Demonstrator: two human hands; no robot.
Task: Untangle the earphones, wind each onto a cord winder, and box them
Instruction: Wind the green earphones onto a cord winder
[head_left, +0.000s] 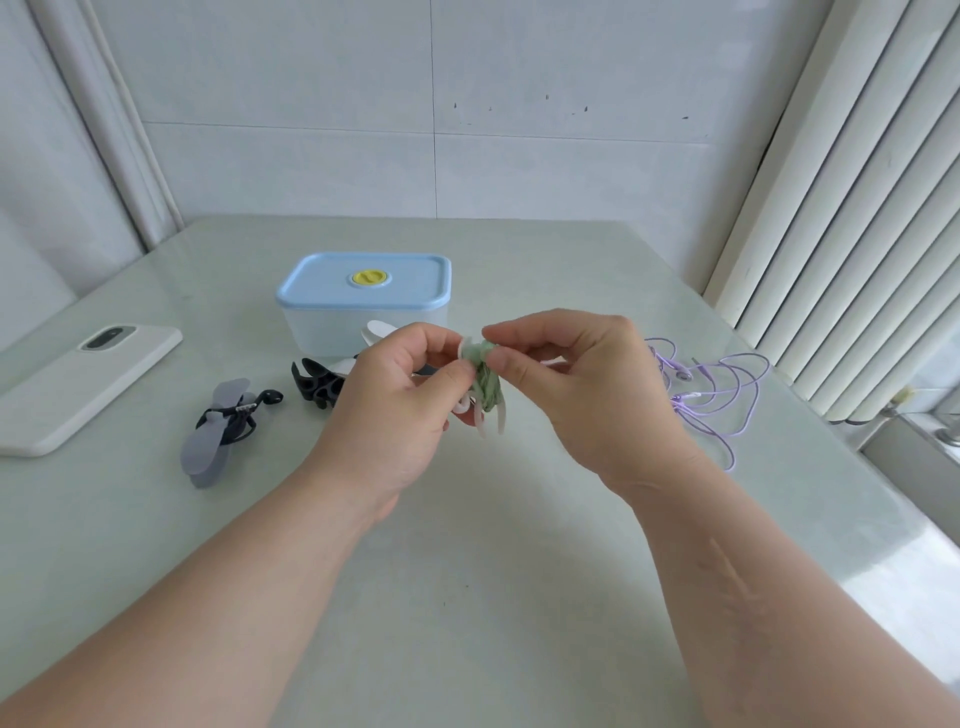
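Observation:
Above the table's middle, my left hand (395, 395) and my right hand (566, 374) both pinch a pale winder wrapped with green earphone cord (485, 387). Its white tips hang below my fingers. To the left lies a grey winder (213, 434) with black earphones wound on it. A black winder (317, 387) lies behind my left hand, beside a white winder (376, 332) that my hand partly hides. Purple earphones (711, 389) lie loose and looped to the right. The box (363, 301), clear with a blue lid and a yellow knob, stands shut behind the hands.
A white phone (78, 384) lies face down at the table's left edge. White vertical blinds (857, 208) hang at the right, close to the table's right edge. A tiled wall stands behind the table.

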